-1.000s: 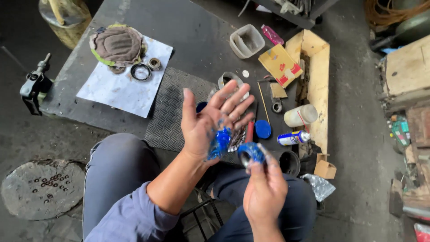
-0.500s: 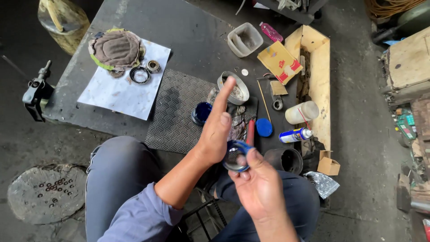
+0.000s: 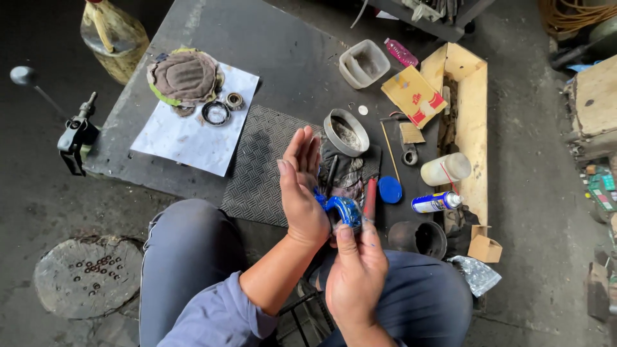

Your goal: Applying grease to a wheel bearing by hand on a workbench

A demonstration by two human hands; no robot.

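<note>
Head view, looking down on a seated person's lap and the floor in front.

Left hand: raised edge-on, fingers straight and together, palm pressed against the blue-smeared ring. Grip wide; nothing closed in it.

Right hand: below and just beside the left, thumb and fingers wrapped round the ring from underneath. Grip closed on the ring.

Blue-smeared ring: a round metal part coated in blue grease, held between the two hands above the knees, partly hidden by the left palm.

Dark floor plate: carries most of the items below.

Ribbed rubber mat: on the plate, directly behind the hands.

Metal cup: round, tilted, at the mat's far right corner, resting on a dark rag.

Blue lid: flat on the plate, just right of the hands.

Spray can: lying on its side, right of the lid.

White plastic jar: lying near the spray can, against the wooden tray.

White paper sheet: left of the mat, bearing a brown cloth bundle and two small rings.

Square plastic tub: far side of the plate, beside a yellow carton.

Dark pot: by the right knee.
</note>
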